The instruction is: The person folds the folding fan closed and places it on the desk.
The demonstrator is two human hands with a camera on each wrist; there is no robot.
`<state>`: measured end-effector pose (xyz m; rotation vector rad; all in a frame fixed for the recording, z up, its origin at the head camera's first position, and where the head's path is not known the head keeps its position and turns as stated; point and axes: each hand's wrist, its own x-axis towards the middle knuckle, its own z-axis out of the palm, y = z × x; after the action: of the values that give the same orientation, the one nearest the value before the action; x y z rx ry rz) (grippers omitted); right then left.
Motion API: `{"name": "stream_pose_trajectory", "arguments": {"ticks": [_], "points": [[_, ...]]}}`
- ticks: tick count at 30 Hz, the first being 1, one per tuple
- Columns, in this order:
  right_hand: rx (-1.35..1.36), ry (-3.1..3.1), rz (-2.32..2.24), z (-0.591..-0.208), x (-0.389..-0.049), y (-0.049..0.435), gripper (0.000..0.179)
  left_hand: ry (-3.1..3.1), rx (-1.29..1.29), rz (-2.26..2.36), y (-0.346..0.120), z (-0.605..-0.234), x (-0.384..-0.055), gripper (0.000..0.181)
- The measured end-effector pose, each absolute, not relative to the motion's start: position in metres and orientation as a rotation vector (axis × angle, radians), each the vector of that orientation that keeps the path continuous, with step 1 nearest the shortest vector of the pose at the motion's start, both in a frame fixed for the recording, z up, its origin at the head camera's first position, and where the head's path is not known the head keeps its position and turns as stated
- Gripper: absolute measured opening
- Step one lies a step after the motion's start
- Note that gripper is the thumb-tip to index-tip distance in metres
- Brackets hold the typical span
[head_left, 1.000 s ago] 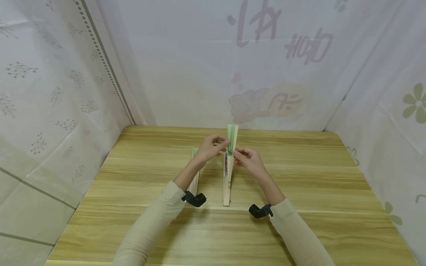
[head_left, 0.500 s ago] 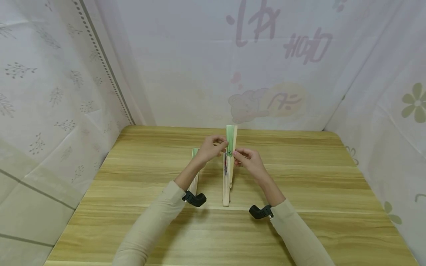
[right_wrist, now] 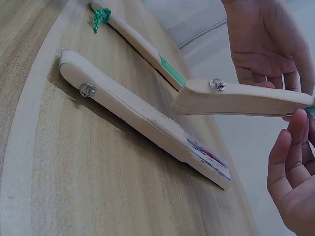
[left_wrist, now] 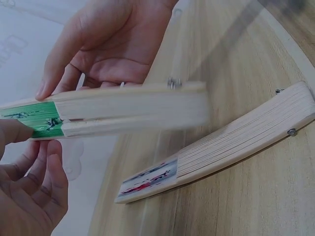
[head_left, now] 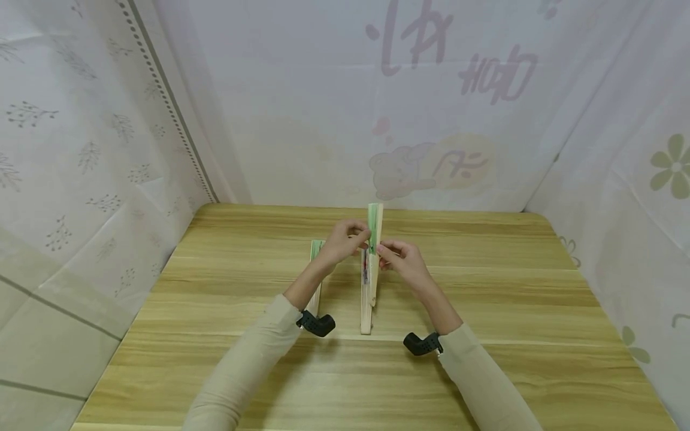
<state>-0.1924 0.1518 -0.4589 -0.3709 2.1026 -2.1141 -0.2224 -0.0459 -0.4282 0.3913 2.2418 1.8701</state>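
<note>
In front of me both hands hold a folded hand fan (head_left: 374, 269) with pale wooden ribs and a green painted leaf. My left hand (head_left: 345, 239) pinches its green end between thumb and fingers. From the other side, my right hand (head_left: 403, 261) pinches the guard stick near the lower end of the leaf. The fan's riveted end (right_wrist: 197, 96) points toward me, raised over the table. Under it lies a second folded fan (left_wrist: 246, 135), its white leaf painted with red and dark marks. Neither hand touches that one.
A third folded fan (head_left: 317, 248), also green, lies to the left, partly hidden by my left forearm. It has a green knotted tassel (right_wrist: 101, 16). The wooden table (head_left: 485, 287) meets a printed white cloth (head_left: 302, 120) at the back.
The held fan's leaf looks slightly narrower, and its riveted end has shifted a little. Both hands stay in nearly the same place, and the other fans have not moved.
</note>
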Motion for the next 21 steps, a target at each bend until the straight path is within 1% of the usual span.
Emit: {"name": "stream_pose_trajectory", "arguments": {"ticks": [13,21], "points": [[-0.347,2.079,-2.126,-0.460,-0.193,0.154,0.035,2.244,0.366,1.820,-0.046,-0.436,-0.215,0.022],[-0.317,2.088,-2.123,-0.465,-0.195,0.159,0.034,2.250,0.380,1.814,-0.044,-0.436,-0.204,0.023]]}}
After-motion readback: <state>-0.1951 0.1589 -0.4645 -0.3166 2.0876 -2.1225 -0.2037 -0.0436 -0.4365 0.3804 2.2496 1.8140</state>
